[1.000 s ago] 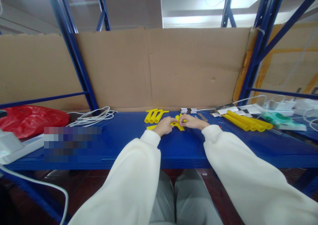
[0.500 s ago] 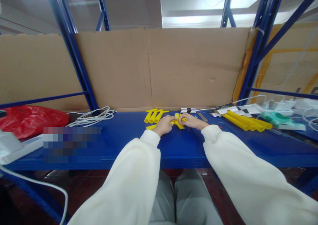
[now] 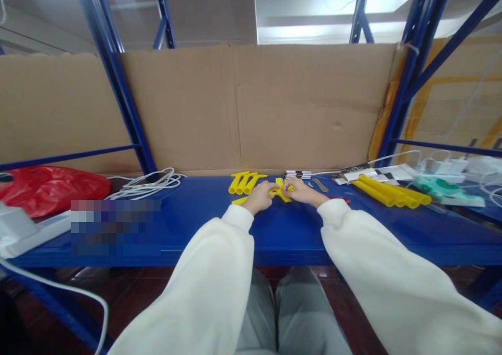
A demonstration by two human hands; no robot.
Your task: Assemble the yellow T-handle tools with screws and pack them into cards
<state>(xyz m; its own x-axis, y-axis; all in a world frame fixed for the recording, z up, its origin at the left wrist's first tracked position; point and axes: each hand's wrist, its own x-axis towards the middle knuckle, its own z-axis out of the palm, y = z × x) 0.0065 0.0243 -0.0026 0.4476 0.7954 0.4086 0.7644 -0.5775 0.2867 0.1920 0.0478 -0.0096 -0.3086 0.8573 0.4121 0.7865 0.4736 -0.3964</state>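
Between my hands is a yellow cross-shaped plastic piece (image 3: pixel 286 197), just above or on the blue tabletop. My left hand (image 3: pixel 259 196) is closed on its left side, fingertips pinched at one arm. From the right, my right hand (image 3: pixel 298 190) pinches the opposite arm with curled fingers. Another yellow part (image 3: pixel 239 201) shows partly beneath my left hand. Behind that hand lie three yellow tubes with flat ends (image 3: pixel 248 186), side by side. A red-handled tool (image 3: pixel 345 200) peeks out beyond my right wrist, mostly hidden.
Several yellow tubes (image 3: pixel 392 192) lie on the right, near printed papers (image 3: pixel 364 173). Striped black-and-white pieces (image 3: pixel 298 174) and a grey metal strip (image 3: pixel 320 185) rest at the back. A red bag (image 3: pixel 50 189) and coiled white cable (image 3: pixel 152 185) are left. Cardboard (image 3: pixel 251 109) stands behind.
The hands stay almost in place on the yellow cross-shaped piece, with only slight finger movement. The view has shifted very slightly, and a little more of the red-handled tool shows.
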